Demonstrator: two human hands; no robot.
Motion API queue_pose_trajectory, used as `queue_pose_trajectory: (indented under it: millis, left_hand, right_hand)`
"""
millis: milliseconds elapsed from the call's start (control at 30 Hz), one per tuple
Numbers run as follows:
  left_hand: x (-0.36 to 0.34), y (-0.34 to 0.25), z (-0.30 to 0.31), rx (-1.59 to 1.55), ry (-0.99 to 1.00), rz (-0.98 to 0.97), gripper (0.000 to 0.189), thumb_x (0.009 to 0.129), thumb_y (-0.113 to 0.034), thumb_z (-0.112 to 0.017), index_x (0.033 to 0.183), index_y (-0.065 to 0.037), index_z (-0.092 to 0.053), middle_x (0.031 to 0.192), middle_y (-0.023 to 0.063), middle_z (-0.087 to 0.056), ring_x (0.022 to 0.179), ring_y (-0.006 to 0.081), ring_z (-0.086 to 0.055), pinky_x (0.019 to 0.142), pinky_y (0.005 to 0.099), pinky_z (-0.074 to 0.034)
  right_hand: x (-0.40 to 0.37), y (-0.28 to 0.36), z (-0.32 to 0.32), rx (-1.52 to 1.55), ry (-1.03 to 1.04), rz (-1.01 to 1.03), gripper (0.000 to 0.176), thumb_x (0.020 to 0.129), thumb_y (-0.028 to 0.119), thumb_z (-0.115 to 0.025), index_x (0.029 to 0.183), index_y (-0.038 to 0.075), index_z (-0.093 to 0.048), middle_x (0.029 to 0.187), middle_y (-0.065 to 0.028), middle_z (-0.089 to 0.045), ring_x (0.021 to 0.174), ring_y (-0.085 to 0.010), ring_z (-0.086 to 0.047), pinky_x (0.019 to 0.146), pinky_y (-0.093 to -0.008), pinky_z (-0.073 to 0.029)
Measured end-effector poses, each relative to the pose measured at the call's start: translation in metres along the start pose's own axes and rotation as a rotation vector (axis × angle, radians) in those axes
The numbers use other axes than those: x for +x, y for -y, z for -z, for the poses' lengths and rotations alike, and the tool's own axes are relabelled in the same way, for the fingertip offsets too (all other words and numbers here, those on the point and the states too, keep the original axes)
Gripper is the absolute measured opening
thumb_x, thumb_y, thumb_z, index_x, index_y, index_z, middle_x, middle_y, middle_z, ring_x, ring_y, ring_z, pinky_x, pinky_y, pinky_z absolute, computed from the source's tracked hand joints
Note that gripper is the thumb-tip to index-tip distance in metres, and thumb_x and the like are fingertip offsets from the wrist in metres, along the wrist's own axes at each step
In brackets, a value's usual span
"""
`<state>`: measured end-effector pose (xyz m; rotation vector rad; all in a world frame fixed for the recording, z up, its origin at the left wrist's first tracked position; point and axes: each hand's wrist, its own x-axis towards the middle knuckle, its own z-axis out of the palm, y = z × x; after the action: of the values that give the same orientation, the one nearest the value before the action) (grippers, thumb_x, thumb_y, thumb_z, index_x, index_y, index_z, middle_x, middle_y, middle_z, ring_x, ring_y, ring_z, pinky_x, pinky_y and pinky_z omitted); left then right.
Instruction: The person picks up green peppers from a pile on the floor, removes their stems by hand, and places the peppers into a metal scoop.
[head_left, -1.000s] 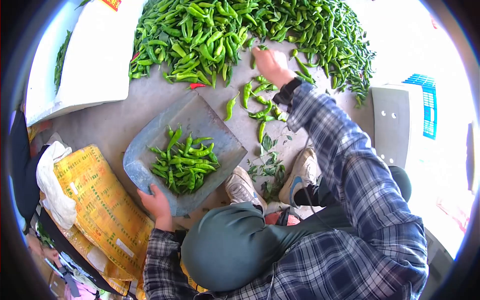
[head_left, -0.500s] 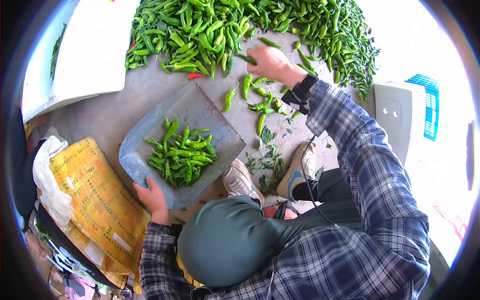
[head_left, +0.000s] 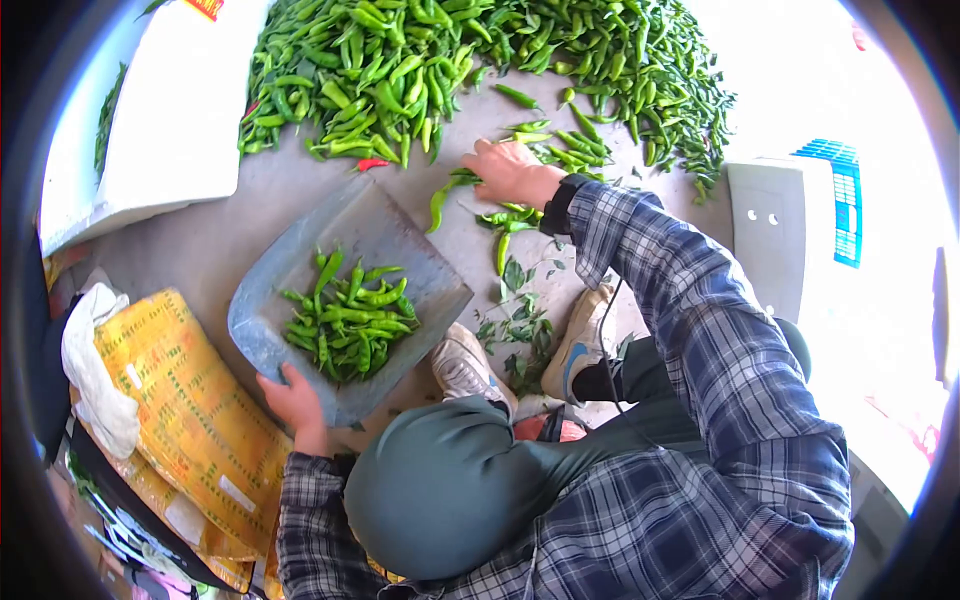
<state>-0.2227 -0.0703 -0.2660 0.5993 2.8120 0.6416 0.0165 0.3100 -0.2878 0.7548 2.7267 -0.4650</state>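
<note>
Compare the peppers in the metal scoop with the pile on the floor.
Scoop peppers are a small batch; floor pile is far larger. Scoop peppers sit contained in the metal scoop, held by the left hand; floor pile lies loose on concrete, right hand at its edge. Both: long green peppers.

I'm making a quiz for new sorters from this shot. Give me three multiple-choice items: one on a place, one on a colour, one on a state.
1. Where is the left hand? A raised in the air; B on the near rim of the metal scoop; C on the person's knee.
2. What colour is the odd pepper at the edge of the pepper pile? A red; B yellow; C purple.
3. The scoop is: A empty; B overturned; C partly filled with green peppers.
Answers: B, its fingers wrap the rim; A, it stands out red among green; C, peppers lie heaped in its near half.
</note>
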Motion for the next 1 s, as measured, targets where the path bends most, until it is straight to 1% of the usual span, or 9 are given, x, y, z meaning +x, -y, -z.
queue_pose_trajectory:
  millis: [267,400,467,533,633,867,900,933,1000]
  left_hand:
    - [-0.002,-0.009,0.002,-0.097,0.043,0.047,0.04,0.084,-0.017,-0.053,0.113,0.008,-0.043,0.102,0.0273,-0.056,0.093,0.0409,-0.054,0.08,0.0421,-0.041]
    - [-0.002,-0.008,0.0,-0.071,0.013,0.009,0.042,0.084,-0.017,-0.053,0.115,0.008,-0.041,0.103,0.0275,-0.055,0.093,0.0407,-0.054,0.08,0.0412,-0.041]
    - [-0.002,-0.008,-0.001,-0.059,0.01,0.015,0.043,0.084,-0.017,-0.053,0.116,0.009,-0.041,0.103,0.0276,-0.055,0.093,0.0404,-0.054,0.081,0.0409,-0.042]
    - [-0.002,-0.01,0.0,-0.063,-0.009,-0.019,0.043,0.084,-0.016,-0.053,0.117,0.009,-0.04,0.105,0.0276,-0.055,0.095,0.0394,-0.054,0.082,0.0403,-0.042]
    - [-0.003,-0.013,0.0,-0.072,0.001,-0.015,0.044,0.084,-0.016,-0.053,0.118,0.009,-0.04,0.107,0.0278,-0.054,0.096,0.0386,-0.054,0.083,0.0399,-0.041]
    - [-0.002,-0.007,0.0,-0.043,-0.003,-0.004,0.045,0.084,-0.016,-0.053,0.119,0.009,-0.039,0.108,0.0283,-0.053,0.097,0.0389,-0.053,0.083,0.0402,-0.041]
    - [-0.002,-0.007,0.0,-0.059,0.009,0.011,0.045,0.084,-0.017,-0.053,0.118,0.009,-0.039,0.107,0.0282,-0.053,0.097,0.039,-0.053,0.083,0.0403,-0.041]
    - [-0.002,-0.007,0.0,-0.078,0.019,0.024,0.044,0.084,-0.017,-0.053,0.118,0.009,-0.04,0.107,0.028,-0.053,0.096,0.039,-0.053,0.083,0.0405,-0.041]
    - [0.0,-0.006,0.0,-0.074,0.017,0.02,0.044,0.084,-0.017,-0.053,0.118,0.008,-0.04,0.107,0.0277,-0.054,0.096,0.0393,-0.053,0.082,0.0404,-0.041]
  right_hand:
    - [-0.005,-0.032,0.021,0.229,0.126,-0.128,0.032,0.069,0.033,-0.058,0.094,0.013,-0.06,0.084,-0.0138,-0.063,0.081,-0.0315,-0.06,0.068,-0.0415,-0.048]
    - [0.008,-0.065,0.027,0.282,0.032,-0.156,0.04,0.065,0.04,-0.061,0.093,0.011,-0.06,0.086,-0.0149,-0.063,0.083,-0.0312,-0.06,0.074,-0.0393,-0.047]
    - [0.014,-0.072,0.044,0.258,0.067,-0.23,0.042,0.065,0.04,-0.061,0.093,0.009,-0.059,0.086,-0.0154,-0.063,0.082,-0.0306,-0.061,0.075,-0.0375,-0.048]
    - [0.023,-0.089,0.038,0.312,-0.051,-0.258,0.045,0.065,0.041,-0.062,0.097,0.009,-0.06,0.089,-0.0167,-0.063,0.084,-0.0305,-0.061,0.076,-0.0374,-0.048]
    - [0.032,-0.102,0.049,0.086,-0.13,-0.613,0.044,0.068,0.036,-0.061,0.104,0.01,-0.061,0.094,-0.0144,-0.064,0.089,-0.0305,-0.061,0.077,-0.0382,-0.049]
    - [0.036,-0.108,0.018,0.031,-0.059,-0.656,0.037,0.068,0.034,-0.063,0.094,0.008,-0.065,0.095,-0.0162,-0.063,0.09,-0.0309,-0.061,0.077,-0.0379,-0.049]
    - [0.032,-0.108,0.019,0.115,-0.101,-0.627,0.045,0.065,0.04,-0.064,0.096,0.008,-0.064,0.093,-0.0159,-0.062,0.088,-0.0326,-0.06,0.076,-0.0391,-0.048]
    - [0.029,-0.105,0.019,0.165,-0.196,-0.568,0.04,0.069,0.037,-0.066,0.094,0.005,-0.064,0.093,-0.0143,-0.064,0.084,-0.0254,-0.062,0.071,-0.0368,-0.049]
    - [0.022,-0.094,0.026,0.932,-0.063,-0.673,0.031,0.078,0.028,-0.064,0.095,0.003,-0.063,0.096,-0.0111,-0.064,0.08,-0.0166,-0.062,0.067,-0.0317,-0.051]
